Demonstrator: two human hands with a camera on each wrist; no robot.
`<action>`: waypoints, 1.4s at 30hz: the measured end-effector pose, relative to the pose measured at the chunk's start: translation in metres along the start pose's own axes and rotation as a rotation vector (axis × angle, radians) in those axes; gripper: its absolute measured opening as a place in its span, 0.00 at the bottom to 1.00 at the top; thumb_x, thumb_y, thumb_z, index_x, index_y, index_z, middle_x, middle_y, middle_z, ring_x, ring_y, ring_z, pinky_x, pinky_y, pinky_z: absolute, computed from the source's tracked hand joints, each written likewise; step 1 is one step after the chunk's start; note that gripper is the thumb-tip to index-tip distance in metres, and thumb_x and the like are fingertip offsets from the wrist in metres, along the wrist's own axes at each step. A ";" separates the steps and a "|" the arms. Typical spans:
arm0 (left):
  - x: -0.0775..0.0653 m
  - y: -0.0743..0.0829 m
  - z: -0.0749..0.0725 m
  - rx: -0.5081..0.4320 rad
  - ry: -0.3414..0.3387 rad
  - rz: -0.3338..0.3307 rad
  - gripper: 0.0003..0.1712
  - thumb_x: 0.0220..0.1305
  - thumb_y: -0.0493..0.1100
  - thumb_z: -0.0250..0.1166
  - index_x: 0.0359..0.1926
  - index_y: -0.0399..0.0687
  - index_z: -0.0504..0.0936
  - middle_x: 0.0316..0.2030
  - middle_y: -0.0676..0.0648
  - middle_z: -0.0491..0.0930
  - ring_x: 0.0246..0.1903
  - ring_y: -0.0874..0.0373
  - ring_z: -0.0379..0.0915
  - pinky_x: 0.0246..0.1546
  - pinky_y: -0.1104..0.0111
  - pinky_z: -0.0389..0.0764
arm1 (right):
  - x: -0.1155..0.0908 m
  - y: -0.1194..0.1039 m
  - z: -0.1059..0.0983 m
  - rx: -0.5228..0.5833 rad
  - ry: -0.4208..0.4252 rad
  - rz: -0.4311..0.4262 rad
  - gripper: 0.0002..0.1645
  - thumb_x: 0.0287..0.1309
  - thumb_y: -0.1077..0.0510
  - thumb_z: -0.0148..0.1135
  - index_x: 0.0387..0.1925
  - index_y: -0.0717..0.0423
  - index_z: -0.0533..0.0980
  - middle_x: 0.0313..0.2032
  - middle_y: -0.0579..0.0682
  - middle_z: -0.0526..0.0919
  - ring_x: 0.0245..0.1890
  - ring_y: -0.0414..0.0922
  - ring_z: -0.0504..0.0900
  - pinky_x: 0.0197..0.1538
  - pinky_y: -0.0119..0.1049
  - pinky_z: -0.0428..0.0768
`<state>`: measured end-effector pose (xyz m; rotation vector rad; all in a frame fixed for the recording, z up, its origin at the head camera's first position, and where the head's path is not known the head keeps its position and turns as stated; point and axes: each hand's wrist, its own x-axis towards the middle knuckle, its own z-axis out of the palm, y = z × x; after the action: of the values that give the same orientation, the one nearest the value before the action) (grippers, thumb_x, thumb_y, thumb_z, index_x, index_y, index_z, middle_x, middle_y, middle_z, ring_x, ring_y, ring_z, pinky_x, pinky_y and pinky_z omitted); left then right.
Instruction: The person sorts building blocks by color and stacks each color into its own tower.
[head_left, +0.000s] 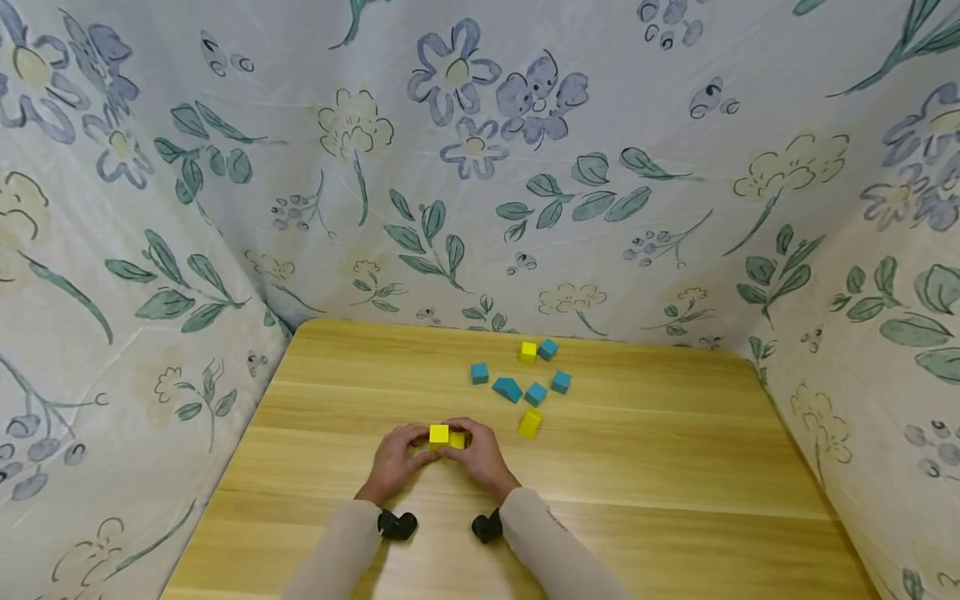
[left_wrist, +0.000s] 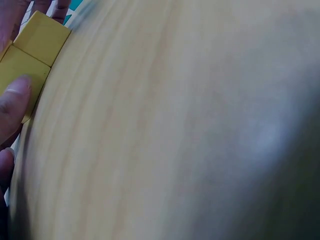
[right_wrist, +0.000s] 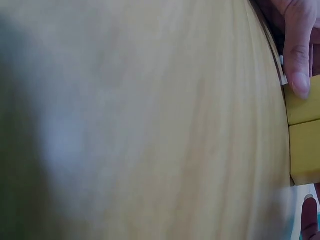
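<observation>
Two yellow blocks sit together between the hands at the middle front of the table, in the head view. The left yellow block [head_left: 439, 432] shows its bright top and front face. Close against its right side is the other yellow block [head_left: 457, 440], partly covered by fingers. My left hand [head_left: 395, 462] grips from the left, its index finger behind and thumb in front. From the right, my right hand [head_left: 483, 458] holds with thumb in front and index finger behind. Both wrist views show a thumb on one of two adjoining yellow faces [left_wrist: 42, 39] [right_wrist: 306, 150].
Beyond the right hand lie a yellow block [head_left: 530, 423], a blue triangular block [head_left: 507, 389] and several blue cubes [head_left: 479, 373]. Another yellow cube [head_left: 528, 352] sits near the back edge of the wooden table [head_left: 645, 467]. Floral cloth [head_left: 480, 208] hangs around the table.
</observation>
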<state>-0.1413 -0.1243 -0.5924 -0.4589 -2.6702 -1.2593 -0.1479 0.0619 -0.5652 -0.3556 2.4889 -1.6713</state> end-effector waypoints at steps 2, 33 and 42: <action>0.000 0.000 0.000 0.008 0.005 0.010 0.21 0.49 0.44 0.75 0.46 0.44 0.84 0.43 0.49 0.84 0.39 0.56 0.75 0.45 0.57 0.73 | 0.000 0.000 -0.001 0.003 -0.003 0.001 0.21 0.52 0.62 0.71 0.49 0.56 0.80 0.47 0.50 0.82 0.50 0.47 0.77 0.54 0.42 0.76; 0.001 0.003 -0.001 0.002 -0.001 0.002 0.22 0.49 0.47 0.75 0.46 0.44 0.84 0.42 0.48 0.84 0.40 0.54 0.76 0.45 0.56 0.74 | -0.002 -0.001 0.001 -0.024 0.019 0.005 0.25 0.50 0.60 0.74 0.51 0.57 0.79 0.46 0.49 0.81 0.48 0.46 0.77 0.53 0.40 0.76; -0.001 0.000 0.001 0.017 0.034 0.033 0.21 0.49 0.46 0.76 0.45 0.44 0.84 0.41 0.49 0.84 0.38 0.56 0.75 0.44 0.57 0.73 | -0.007 -0.007 -0.010 -0.001 -0.001 0.009 0.31 0.48 0.54 0.75 0.55 0.56 0.76 0.50 0.52 0.79 0.50 0.51 0.76 0.56 0.50 0.73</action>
<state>-0.1403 -0.1237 -0.5932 -0.4732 -2.6317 -1.2235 -0.1424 0.0697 -0.5551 -0.3452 2.4874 -1.6663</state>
